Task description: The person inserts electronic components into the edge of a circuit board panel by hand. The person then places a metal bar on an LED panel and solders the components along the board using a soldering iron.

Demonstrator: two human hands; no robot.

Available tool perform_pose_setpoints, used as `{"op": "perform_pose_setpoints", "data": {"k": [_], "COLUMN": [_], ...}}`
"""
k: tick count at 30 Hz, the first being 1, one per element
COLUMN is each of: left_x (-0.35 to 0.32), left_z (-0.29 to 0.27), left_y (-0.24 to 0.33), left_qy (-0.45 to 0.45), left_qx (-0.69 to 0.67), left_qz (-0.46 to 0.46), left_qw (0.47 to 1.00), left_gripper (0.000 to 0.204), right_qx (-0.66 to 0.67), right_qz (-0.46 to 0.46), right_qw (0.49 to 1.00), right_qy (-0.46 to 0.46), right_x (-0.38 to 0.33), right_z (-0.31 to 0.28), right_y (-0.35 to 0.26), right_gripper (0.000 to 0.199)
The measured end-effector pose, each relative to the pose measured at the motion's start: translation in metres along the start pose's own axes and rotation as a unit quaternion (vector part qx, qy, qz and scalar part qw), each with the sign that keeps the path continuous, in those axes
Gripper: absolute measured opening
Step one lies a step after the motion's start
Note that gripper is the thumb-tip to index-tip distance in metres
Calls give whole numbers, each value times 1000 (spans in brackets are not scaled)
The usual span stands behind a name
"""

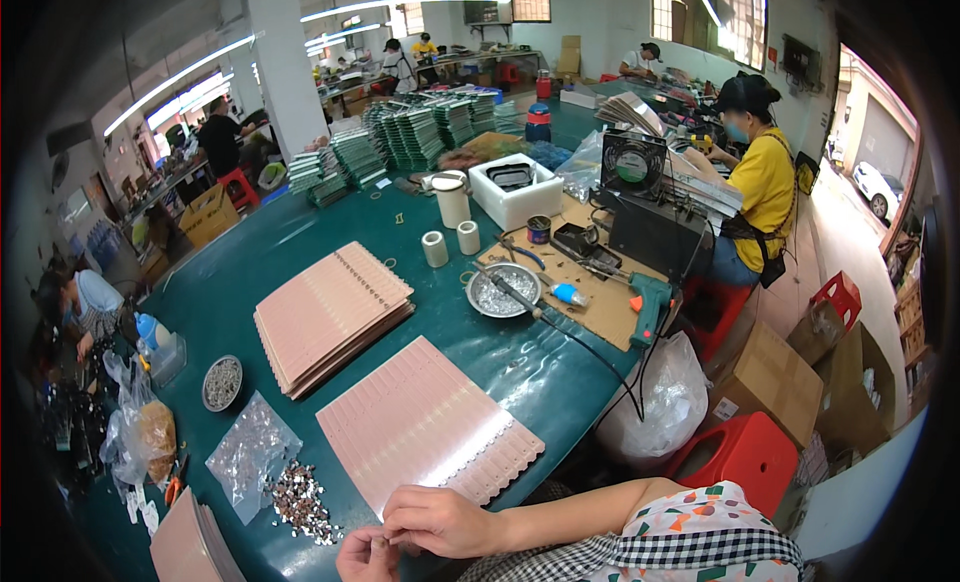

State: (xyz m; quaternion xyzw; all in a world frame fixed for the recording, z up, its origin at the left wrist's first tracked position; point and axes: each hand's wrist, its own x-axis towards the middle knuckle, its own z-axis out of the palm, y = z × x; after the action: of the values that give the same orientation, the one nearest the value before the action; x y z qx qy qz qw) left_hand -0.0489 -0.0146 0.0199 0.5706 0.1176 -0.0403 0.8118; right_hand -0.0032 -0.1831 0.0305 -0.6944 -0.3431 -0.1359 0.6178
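My right hand [438,520] and my left hand [366,556] meet at the front edge of the green table. The fingers of both are pinched together, almost touching; whatever they hold is too small or hidden to make out. Just beyond them lies a flat pinkish panel [425,422] with rows of narrow strips and a scalloped edge. To the left of my hands, small shiny metal and brown pieces [303,502] are heaped on the table. A clear plastic bag [255,452] rests beside that heap.
Stacked pinkish panels [330,312] lie farther back; another stack [190,542] is at lower left. A soldering iron [505,287] lies across a metal bowl [490,304]. A green glue gun [650,307] and fan [633,164] stand right. A co-worker in yellow [765,182] sits beyond.
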Motion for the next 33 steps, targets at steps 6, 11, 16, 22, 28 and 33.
{"op": "perform_pose_setpoints", "data": {"k": [6,11,16,22,28,33], "left_x": [-1,-2,-3,-2,-10,-11], "left_z": [4,3,6,-4,-12,-19], "left_y": [-4,-8,-17,-32,-39,-27], "left_qy": [-37,-46,-10,-28,-15,21], "left_qx": [21,42,-20,-74,-35,69], "left_qz": [17,74,88,89,127,198], "left_qw": [999,995,996,993,991,977], "left_gripper": [11,12,10,6,6,2], "right_qx": [9,-7,-36,-49,-49,-57], "right_qz": [29,38,12,-27,20,66], "right_qw": [999,999,999,997,993,988], "right_qy": [-12,-26,-20,-46,-105,-125], "right_x": [-8,-9,-5,4,0,4], "right_z": [-3,-1,5,7,15,17], "right_y": [5,4,3,2,-3,-1], "right_gripper": [11,11,13,19,14,10]}}
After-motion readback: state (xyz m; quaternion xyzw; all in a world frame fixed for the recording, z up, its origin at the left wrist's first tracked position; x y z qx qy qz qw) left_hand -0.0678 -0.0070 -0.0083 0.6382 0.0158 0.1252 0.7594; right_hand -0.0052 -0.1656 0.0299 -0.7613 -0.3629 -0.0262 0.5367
